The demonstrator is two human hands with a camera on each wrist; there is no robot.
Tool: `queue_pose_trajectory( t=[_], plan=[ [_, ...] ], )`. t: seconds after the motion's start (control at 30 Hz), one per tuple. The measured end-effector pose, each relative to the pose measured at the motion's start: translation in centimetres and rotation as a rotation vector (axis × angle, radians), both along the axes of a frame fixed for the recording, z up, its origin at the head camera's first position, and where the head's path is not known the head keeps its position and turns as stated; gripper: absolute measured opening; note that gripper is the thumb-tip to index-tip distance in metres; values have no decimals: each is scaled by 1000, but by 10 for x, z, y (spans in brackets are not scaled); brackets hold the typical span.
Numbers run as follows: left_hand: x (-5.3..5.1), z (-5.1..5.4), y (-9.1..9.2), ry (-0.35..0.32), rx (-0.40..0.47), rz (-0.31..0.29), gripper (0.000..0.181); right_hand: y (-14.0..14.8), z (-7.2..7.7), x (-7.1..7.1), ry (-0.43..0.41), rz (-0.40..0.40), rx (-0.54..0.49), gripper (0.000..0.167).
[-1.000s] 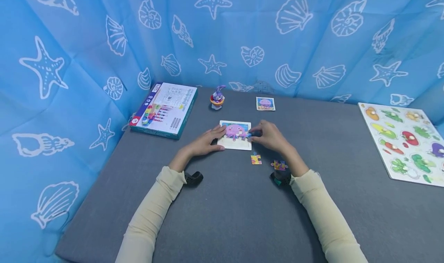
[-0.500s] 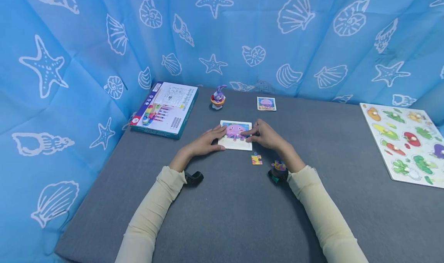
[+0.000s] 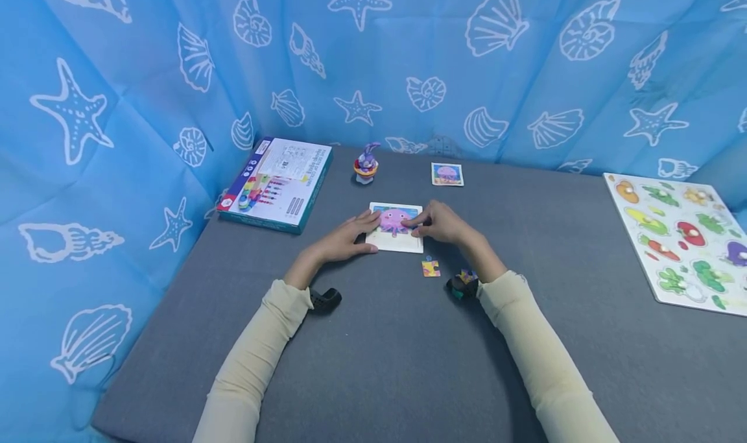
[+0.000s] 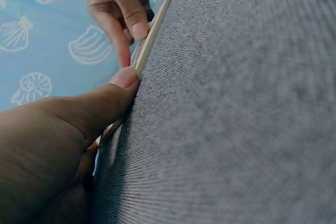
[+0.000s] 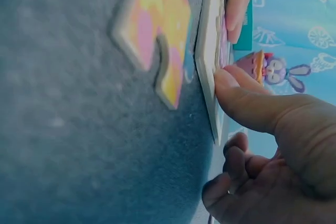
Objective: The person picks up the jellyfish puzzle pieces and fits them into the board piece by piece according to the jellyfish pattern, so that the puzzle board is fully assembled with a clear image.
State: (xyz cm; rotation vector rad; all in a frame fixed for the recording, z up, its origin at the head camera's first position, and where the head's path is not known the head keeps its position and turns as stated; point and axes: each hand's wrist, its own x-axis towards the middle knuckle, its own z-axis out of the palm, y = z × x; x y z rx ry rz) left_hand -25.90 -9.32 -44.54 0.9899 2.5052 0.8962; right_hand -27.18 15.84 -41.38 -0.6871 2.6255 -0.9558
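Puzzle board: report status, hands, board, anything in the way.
Left hand holding the left side; right hand touching the right. Puzzle board flat, near part unfilled. Yellow piece loose in front, second piece partly hidden by wrist camera; no obstruction seen.

No readable text, sadly
The box had lettering and a round red logo, all too tiny and blurry.
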Motion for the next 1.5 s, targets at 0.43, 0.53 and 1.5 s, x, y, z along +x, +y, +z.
queue_pose_trajectory(
  t=[0.43, 0.53, 1.5],
  plan=[
    [3, -1, 1, 21, 14, -9, 69, 34, 11, 52, -61, -77, 151, 45],
    [3, -2, 0, 31, 13, -2, 69, 40, 7, 59, -74, -25, 164, 51],
    [3, 4, -14, -4, 12, 9, 63, 42, -7, 62, -56, 79, -18, 25]
  ],
)
